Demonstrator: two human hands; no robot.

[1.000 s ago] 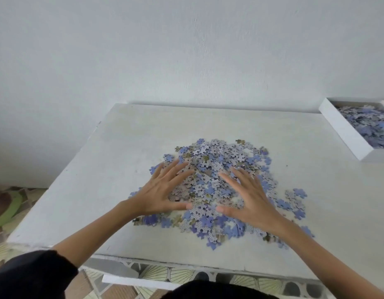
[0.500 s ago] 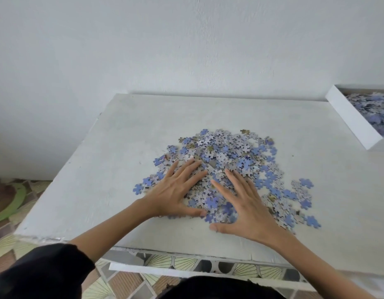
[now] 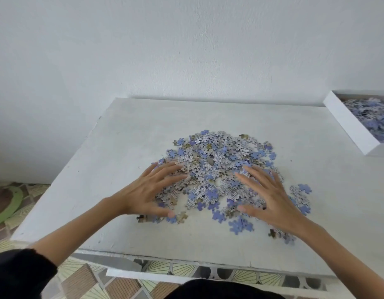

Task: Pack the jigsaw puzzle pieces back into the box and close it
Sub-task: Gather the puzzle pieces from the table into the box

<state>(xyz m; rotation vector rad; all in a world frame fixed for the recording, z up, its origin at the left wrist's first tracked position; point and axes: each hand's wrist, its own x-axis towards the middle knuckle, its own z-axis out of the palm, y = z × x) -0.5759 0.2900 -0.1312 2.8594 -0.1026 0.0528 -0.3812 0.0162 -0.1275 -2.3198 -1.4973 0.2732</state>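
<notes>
On the white table [image 3: 122, 147], the puzzle pieces [image 3: 217, 167] sit in a loose heap. The left hand [image 3: 150, 190] and right hand [image 3: 270, 197] lie flat on it, fingers spread wide, holding nothing. The box [image 3: 348, 128], partly filled, sits far right.

A big pile of jigsaw puzzle pieces [image 3: 217, 167] lies in the middle of a white table [image 3: 113, 152]. The pieces are blue, grey and a bit brown. Both hands lie flat on the pile with the fingers spread out. The left hand [image 3: 152, 190] rests on the left side of the pile. The right hand [image 3: 270, 199] rests on the right side. A few loose pieces sit near the front edge of the table, close to the wrists.

A white box [image 3: 348, 126] stands at the far right of the table, well apart from the pile. It is open, and more pieces are inside it. Behind the table is a plain white wall [image 3: 186, 44]. A patterned tile floor [image 3: 78, 281] shows below the table.
</notes>
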